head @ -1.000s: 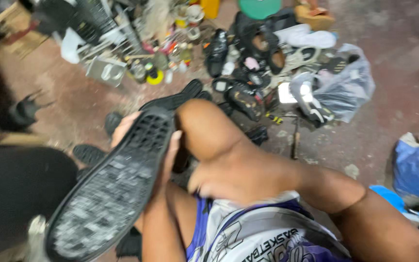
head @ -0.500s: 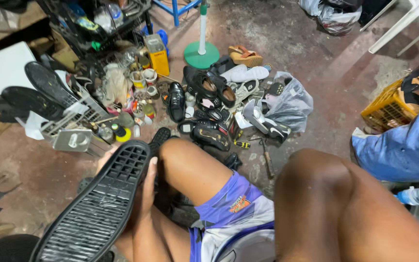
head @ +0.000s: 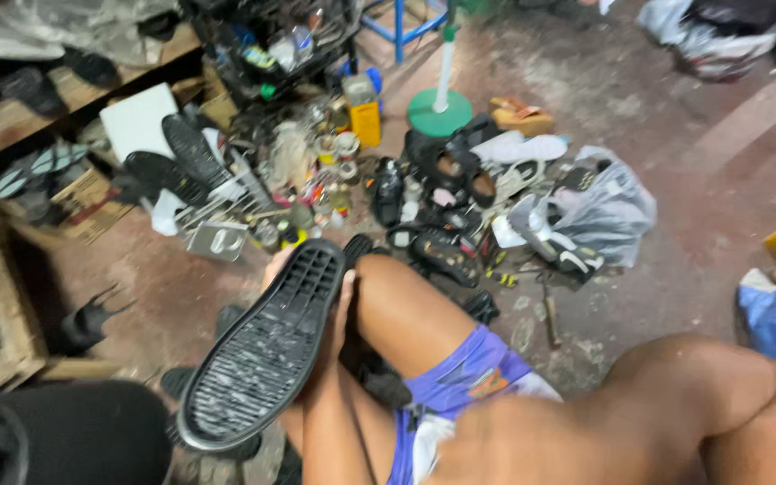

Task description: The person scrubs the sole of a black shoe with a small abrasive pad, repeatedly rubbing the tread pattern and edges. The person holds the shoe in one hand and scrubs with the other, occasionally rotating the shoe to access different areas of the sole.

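- A black rubber shoe sole with a fine ribbed tread [head: 267, 346] lies slanted across the person's left thigh, tread side up, its toe end pointing toward the cluttered floor and its heel end low near the bottom edge of the view.
- The left hand [head: 339, 310] wraps the far edge of the sole near its toe half; fingers [head: 347, 292] curl over the rim and press against it, so the hand is closed on the sole.
- The right hand is not to be made out; only a bare arm and knee fill the lower right corner.
- The person wears purple shorts with a white pattern [head: 460, 386].
- Beyond the knee, a heap of dark shoes and loose soles [head: 446, 189] covers the reddish concrete floor [head: 675, 269], just beside a crumpled clear plastic bag [head: 608, 211].
- A green round base with a white pole [head: 440, 110] stands behind the heap, near a yellow can [head: 365, 121].
- A hammer, probably, with a wooden handle [head: 550, 314] lies on the floor near the right knee.
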